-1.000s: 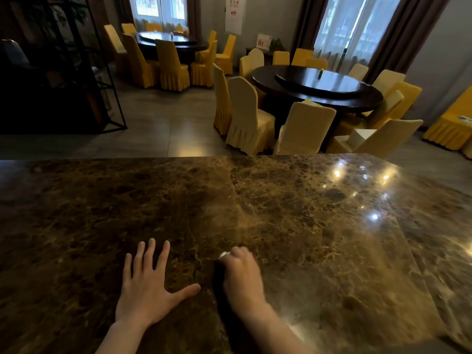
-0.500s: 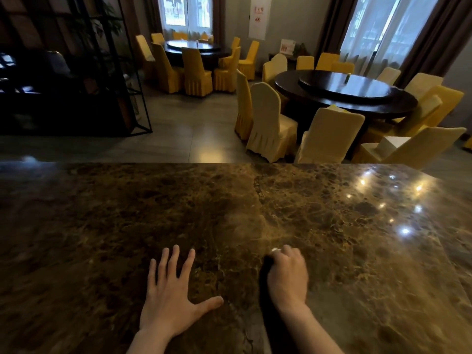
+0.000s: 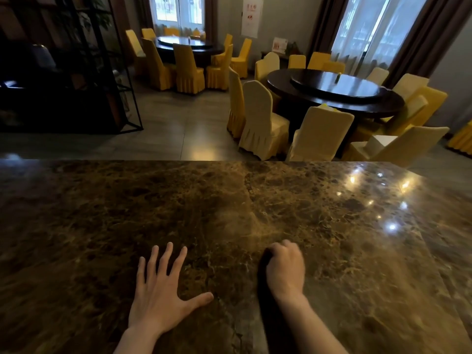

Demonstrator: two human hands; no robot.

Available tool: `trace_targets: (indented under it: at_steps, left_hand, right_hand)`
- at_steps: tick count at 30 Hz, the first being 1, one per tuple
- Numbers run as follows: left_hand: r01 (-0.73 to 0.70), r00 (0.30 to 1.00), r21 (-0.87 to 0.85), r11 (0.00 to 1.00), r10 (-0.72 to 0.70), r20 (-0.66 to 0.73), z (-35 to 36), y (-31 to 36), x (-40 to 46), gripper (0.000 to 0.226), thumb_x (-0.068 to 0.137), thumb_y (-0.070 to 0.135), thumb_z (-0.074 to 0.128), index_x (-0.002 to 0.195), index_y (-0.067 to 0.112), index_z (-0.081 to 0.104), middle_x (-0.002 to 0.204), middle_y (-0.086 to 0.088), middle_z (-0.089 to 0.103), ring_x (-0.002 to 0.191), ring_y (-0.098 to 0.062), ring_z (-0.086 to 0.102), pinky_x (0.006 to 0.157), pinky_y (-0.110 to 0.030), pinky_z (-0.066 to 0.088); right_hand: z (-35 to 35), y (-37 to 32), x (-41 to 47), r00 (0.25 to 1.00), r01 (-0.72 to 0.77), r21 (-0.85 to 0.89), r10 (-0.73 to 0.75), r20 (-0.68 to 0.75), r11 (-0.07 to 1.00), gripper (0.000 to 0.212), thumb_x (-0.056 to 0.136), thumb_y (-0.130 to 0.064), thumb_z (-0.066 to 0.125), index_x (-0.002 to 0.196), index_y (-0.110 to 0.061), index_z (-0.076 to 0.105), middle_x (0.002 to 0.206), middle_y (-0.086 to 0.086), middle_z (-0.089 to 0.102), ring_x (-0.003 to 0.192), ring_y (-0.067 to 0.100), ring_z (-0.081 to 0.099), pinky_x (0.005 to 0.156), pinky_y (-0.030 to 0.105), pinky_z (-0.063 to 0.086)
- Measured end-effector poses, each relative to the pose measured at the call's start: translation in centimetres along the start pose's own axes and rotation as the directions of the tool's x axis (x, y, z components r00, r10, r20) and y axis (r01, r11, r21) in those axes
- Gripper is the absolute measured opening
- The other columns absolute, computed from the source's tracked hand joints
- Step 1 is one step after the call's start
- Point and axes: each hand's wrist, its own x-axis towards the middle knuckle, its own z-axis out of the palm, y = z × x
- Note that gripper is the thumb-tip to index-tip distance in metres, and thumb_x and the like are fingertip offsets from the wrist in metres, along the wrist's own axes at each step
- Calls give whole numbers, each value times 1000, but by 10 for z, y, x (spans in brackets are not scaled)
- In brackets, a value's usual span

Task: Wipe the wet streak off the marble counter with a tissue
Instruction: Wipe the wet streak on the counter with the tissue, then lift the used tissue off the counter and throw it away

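Brown veined marble bench (image 3: 102, 226) lying glossy, a paler hazy streak (image 3: 245, 226) running across its middle; tissue not showing, hidden under the fisted right hand (image 3: 286, 267).

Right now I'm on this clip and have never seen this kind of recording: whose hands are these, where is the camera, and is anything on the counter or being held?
There is no machine here. A person wears a wide-angle camera on the head, looking forward and down, so the two bare arms entering from the bottom are their own. The left hand lies flat on the marble counter with fingers spread. The right hand is curled into a fist, knuckles up, pressed on the counter. The task involves a tissue, but none shows in this picture; if it is there, the fist hides it. A paler smear runs on the stone just beyond the fist. Behind the counter is a dining room with round dark tables and covered chairs.
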Motion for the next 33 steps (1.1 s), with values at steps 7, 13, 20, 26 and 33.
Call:
trace_targets:
  at_steps: [7,13,20,26,33]
  left_hand:
    - [-4,1000,32,999,5,-9,2,0,0,135,50,117,7,157,42,-26,171,6,-28,155,-25,-35,129,-56,-17]
    - [-6,1000,18,1000,6,-17,5,-2,1,134,49,117,8,156,44,-25,172,6,-27,154,-25,-36,128,-55,-20]
    - [3,1000,18,1000,-3,-13,5,-1,3,134,48,117,6,158,45,-23,173,5,-24,157,-26,-31,130,-56,-15]
    - [19,999,42,999,-20,32,1,4,6,140,36,117,-5,152,45,-31,171,5,-28,156,-27,-31,129,-56,-16]
    - [37,997,39,999,-40,73,-4,5,8,142,34,118,-1,150,43,-34,171,6,-30,156,-27,-32,129,-56,-17]
  right_hand:
    - [7,-9,-41,904,402,66,-407,132,913,12,91,-20,65,89,-28,72,87,-13,60,86,8,53,68,16,36]
    - [-43,93,17,966,-245,-20,243,-85,969,20,82,-2,65,83,-15,81,83,10,72,80,34,67,62,35,50]
    - [13,-26,-39,986,152,76,-157,56,985,24,82,-2,67,92,-23,74,93,-7,67,89,13,57,75,24,48]
    - [-2,23,-32,952,297,57,-300,60,953,8,87,-21,69,89,-26,75,88,-9,68,86,12,60,70,25,48]
    - [-50,137,31,949,-302,-41,296,-109,952,13,90,-15,68,93,-18,81,91,4,75,87,30,69,66,34,50]
